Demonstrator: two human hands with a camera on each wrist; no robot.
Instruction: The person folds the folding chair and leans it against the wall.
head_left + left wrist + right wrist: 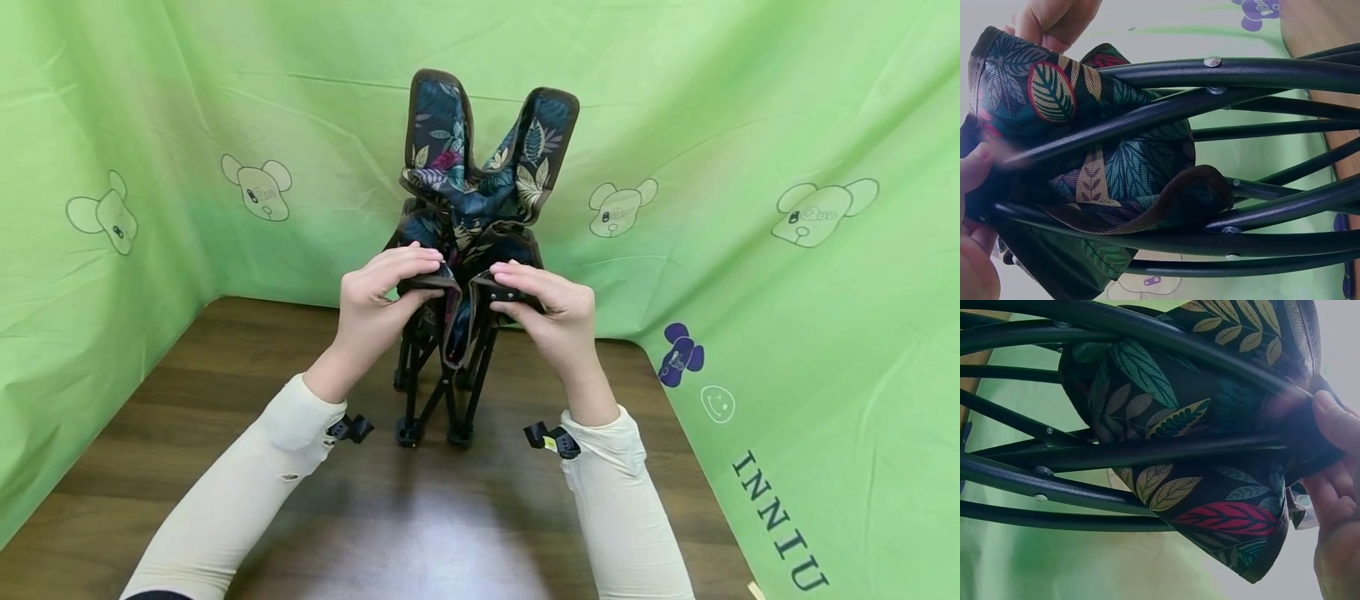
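**Two hands work the front corners of a folding camp chair**

At the centre of the head view, a small folding chair [468, 250] with leaf-print fabric stands collapsed on a dark wooden table [187, 433], its black frame legs bunched together. The left hand [378, 300] pinches the fabric's near-left corner; the right hand [551, 312] curls round the near-right one. A green printed backdrop [787, 125] fills the upper frame. Drawing both corners apart evenly, feet kept planted, looks the surest way to avoid tipping it.
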